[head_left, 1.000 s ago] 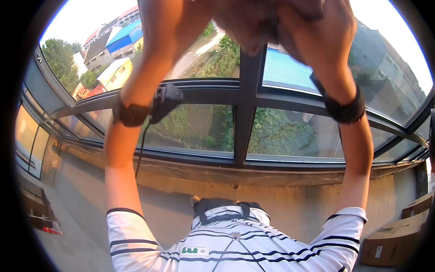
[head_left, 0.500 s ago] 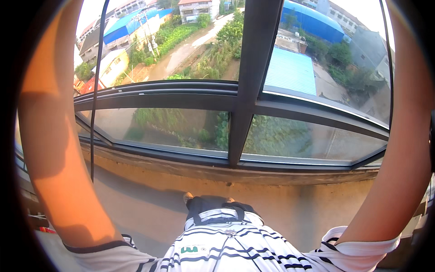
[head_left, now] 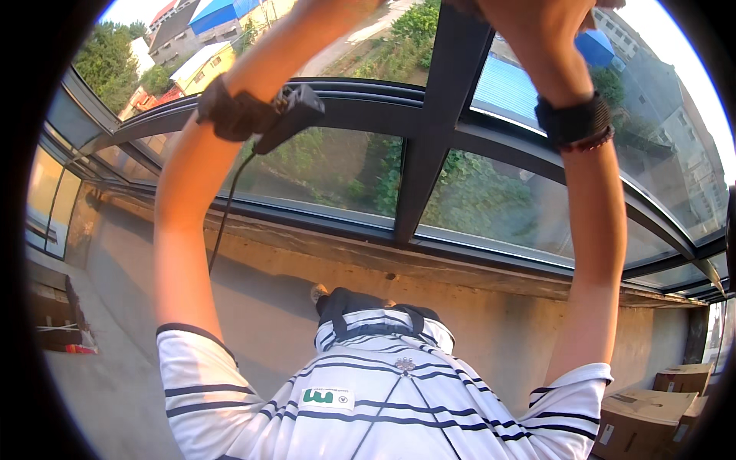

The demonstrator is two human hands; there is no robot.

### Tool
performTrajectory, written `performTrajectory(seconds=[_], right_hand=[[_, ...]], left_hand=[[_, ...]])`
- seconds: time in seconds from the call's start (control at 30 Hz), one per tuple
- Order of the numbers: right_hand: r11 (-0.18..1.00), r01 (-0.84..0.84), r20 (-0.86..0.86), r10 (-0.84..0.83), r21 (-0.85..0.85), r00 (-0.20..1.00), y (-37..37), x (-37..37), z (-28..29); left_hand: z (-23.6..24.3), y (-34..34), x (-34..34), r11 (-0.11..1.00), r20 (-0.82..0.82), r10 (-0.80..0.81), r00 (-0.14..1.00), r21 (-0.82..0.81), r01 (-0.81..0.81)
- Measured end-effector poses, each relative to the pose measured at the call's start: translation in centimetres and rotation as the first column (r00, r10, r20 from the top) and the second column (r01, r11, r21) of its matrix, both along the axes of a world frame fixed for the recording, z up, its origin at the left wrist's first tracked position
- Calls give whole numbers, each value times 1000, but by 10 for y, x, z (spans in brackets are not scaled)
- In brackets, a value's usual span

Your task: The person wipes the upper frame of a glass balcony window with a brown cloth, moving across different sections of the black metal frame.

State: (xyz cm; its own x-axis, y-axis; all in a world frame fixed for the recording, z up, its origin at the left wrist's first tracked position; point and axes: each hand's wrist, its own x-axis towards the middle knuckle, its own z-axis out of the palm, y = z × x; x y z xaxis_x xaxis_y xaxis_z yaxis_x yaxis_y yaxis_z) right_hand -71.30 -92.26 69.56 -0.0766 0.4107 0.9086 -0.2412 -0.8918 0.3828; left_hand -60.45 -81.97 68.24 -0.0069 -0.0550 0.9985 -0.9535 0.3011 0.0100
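Observation:
My left hand point(head_left: 326, 24) is raised to the top edge, blurred, with its fingers cut off by the edge. A black strap with a dark device point(head_left: 264, 115) sits on its wrist, and a thin black cable point(head_left: 224, 218) hangs down from it. My right hand point(head_left: 540, 31) is raised in front of the dark window frame point(head_left: 425, 142), near the upright post's top. Its fingers are mostly out of sight, so what it touches or holds cannot be made out. A black band point(head_left: 573, 121) and a dark red bracelet point(head_left: 590, 144) circle the right wrist.
Glass panes point(head_left: 322, 172) stand ahead, with a low ledge point(head_left: 368, 249) beneath. Cardboard boxes point(head_left: 640, 418) stand at the lower right, and another brown box point(head_left: 55, 310) is at the far left. Outside are trees, a road and blue-roofed buildings.
Both arms have moved inward, and the wrists have come into view near the top. The view has shifted, showing more of the floor and the boxes on the right.

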Motion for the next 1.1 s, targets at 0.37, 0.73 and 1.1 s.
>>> performTrajectory(seconds=[0.37,0.73,1.1], right_hand=[[939,-118,-185,185,324,965,34,-16,-193],[913,-276,-3,290,302,957,43,-7,-256],[660,-282,-98,476,697,874,53,-25,-321]], left_hand=[[-190,49,-9,973,63,205,977,93,-210],[-270,35,-43,988,-324,130,937,-38,-150],[-318,57,-43,928,-370,132,920,372,17]])
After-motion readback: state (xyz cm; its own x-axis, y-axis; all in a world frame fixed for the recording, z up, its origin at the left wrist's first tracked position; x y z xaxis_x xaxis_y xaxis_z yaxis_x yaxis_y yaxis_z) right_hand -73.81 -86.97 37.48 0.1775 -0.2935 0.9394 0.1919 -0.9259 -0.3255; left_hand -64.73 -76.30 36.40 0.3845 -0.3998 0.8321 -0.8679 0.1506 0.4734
